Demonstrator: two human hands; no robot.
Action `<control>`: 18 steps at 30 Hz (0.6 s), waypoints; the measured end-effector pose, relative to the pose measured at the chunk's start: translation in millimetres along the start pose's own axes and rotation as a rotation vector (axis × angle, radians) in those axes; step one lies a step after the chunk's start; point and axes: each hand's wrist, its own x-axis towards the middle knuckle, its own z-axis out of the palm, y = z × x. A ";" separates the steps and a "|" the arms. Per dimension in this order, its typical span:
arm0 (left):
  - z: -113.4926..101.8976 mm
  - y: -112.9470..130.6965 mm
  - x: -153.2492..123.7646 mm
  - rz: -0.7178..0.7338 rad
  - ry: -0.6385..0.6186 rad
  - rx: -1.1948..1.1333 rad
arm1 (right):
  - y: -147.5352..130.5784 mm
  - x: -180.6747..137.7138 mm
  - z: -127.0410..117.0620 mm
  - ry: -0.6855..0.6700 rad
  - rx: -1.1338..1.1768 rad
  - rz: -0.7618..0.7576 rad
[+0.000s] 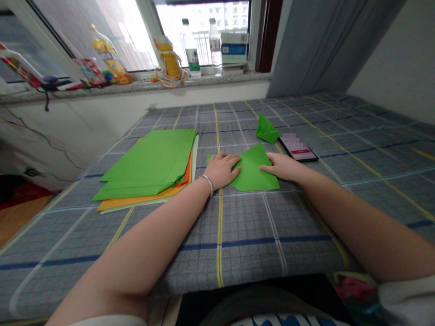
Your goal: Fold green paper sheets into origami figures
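A partly folded sheet of green paper point(255, 170) lies on the checked tablecloth in front of me. My left hand point(222, 168), with a silver bangle at the wrist, rests flat on the paper's left part, fingers stretched out. At the right edge of the same sheet is my right hand point(279, 166); its thumb lies on top, and the other fingers are mostly hidden from view. Just beyond the sheet stands a small folded green paper shape point(267, 129) with a pointed top.
To the left lies a stack of green sheets point(149, 158), with orange and pale sheets under it. A phone point(299, 148) lies right of the folded shape. Bottles, a yellow cup point(169, 61) and a box point(234, 47) stand on the windowsill point(238, 79) behind the checked tablecloth point(248, 226).
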 end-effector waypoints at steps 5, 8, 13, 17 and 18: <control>1.3 -0.7 -4.2 0.049 -0.081 0.029 | 2.7 -0.7 0.8 0.033 -0.050 -0.008; -1.1 0.8 -6.3 0.028 -0.132 0.015 | 4.3 -0.4 1.2 0.040 -0.069 -0.009; -11.0 3.7 -12.6 0.035 -0.235 0.002 | 4.0 -0.9 -0.1 0.017 -0.100 0.002; -18.5 4.2 -21.6 0.049 -0.268 0.014 | 2.4 -3.7 -1.5 -0.003 -0.037 -0.012; -19.1 3.9 -23.7 0.058 -0.264 0.017 | 1.9 -4.8 -1.8 -0.003 -0.007 -0.015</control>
